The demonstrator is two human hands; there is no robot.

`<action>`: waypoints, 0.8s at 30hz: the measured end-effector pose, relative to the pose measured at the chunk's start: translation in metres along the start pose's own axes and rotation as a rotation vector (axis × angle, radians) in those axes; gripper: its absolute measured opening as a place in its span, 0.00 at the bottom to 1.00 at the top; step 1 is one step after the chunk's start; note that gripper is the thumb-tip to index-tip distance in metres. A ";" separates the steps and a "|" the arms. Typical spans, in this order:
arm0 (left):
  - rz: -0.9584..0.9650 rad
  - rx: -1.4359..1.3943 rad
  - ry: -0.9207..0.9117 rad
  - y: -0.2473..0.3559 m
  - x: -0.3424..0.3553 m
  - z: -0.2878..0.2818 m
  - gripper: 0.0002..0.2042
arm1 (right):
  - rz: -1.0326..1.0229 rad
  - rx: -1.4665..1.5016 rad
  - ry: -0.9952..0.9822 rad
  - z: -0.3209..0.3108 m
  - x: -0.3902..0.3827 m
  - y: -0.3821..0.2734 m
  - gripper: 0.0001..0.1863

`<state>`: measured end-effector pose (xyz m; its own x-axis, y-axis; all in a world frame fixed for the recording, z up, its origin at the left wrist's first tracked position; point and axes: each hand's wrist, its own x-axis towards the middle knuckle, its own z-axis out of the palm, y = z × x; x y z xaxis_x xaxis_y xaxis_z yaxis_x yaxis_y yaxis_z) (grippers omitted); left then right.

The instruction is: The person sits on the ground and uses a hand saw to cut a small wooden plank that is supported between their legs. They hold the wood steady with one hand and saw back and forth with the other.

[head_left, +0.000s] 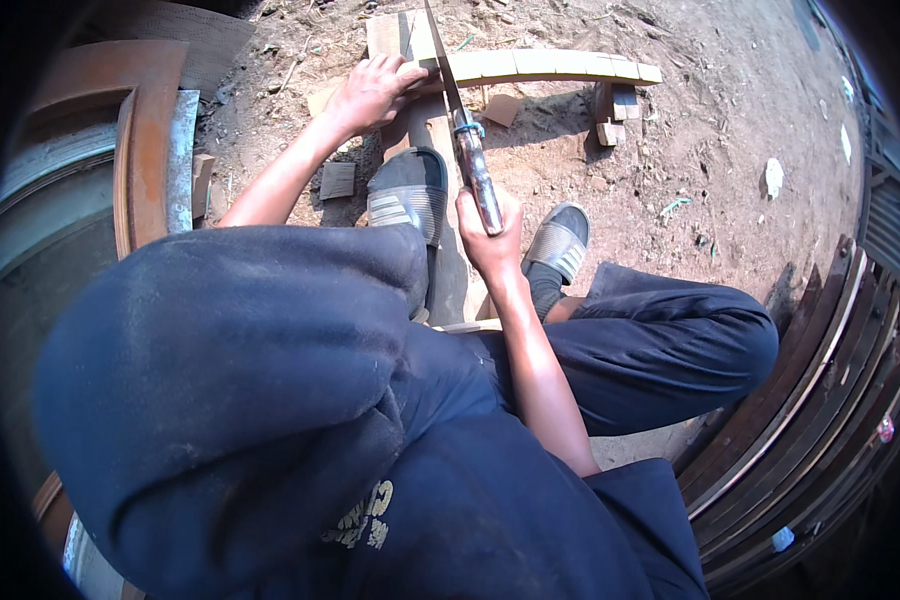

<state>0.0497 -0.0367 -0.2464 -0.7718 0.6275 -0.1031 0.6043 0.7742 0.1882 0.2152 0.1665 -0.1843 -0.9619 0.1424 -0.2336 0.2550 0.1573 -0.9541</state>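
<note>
My right hand (492,235) is closed round the mottled handle of a handsaw (475,165). A turquoise tie circles the handle beside the blade. The thin dark blade points away from me and crosses a pale wooden strip (540,65) near its left end. Dark lines cross the strip's top at several places. My left hand (372,95) grips the strip's left end just beside the blade, its fingertips partly hidden. Under that end runs a long wooden plank (435,150), with my left sandalled foot (407,195) on it.
Stacked wood blocks (615,105) stand under the strip's right end. Small offcuts (337,180) lie on the dirt ground (690,130). A brown wooden frame (150,110) is at the left; long dark boards (800,390) lie at the right. My other sandalled foot (558,240) rests on the ground.
</note>
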 end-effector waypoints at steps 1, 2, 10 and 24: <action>-0.001 -0.006 -0.014 0.004 -0.002 0.001 0.29 | -0.031 -0.039 0.000 -0.003 -0.009 -0.001 0.09; -0.002 -0.013 -0.028 0.006 -0.002 0.002 0.29 | 0.038 0.039 0.027 -0.005 -0.019 -0.004 0.09; 0.021 0.024 0.055 -0.003 -0.003 0.008 0.28 | 0.018 -0.013 -0.018 0.000 0.000 0.000 0.09; 0.006 0.010 -0.006 0.002 0.001 0.001 0.29 | -0.021 -0.007 0.005 -0.009 -0.018 0.001 0.08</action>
<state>0.0502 -0.0349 -0.2474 -0.7670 0.6326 -0.1074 0.6110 0.7711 0.1791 0.2331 0.1733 -0.1790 -0.9664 0.1437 -0.2131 0.2359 0.1668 -0.9574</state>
